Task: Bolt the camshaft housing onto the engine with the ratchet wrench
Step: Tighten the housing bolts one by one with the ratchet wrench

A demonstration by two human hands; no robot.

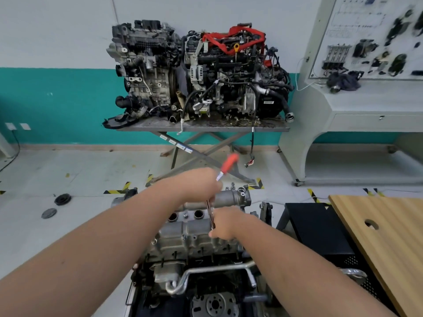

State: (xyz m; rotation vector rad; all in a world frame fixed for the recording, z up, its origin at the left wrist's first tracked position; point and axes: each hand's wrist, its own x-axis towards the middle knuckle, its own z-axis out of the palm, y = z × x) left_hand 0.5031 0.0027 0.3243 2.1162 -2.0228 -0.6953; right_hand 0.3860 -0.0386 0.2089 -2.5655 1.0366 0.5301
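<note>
The engine (190,266) stands in front of me with the grey camshaft housing (183,232) on top of it. My left hand (201,186) grips the ratchet wrench (229,162) by its shaft, just below the red handle, which points up and away. A chrome extension (210,213) runs down from that hand to the housing. My right hand (225,224) curls its fingers round the lower end of the extension, close to the housing's top surface. The socket and the bolt under it are hidden by my right hand.
A wooden board (389,239) with a hole lies at the right over a black crate (320,229). Two other engines (201,72) sit on a scissor stand behind. A grey display bench (357,106) stands at the right. Round black parts (62,199) lie on the floor at the left.
</note>
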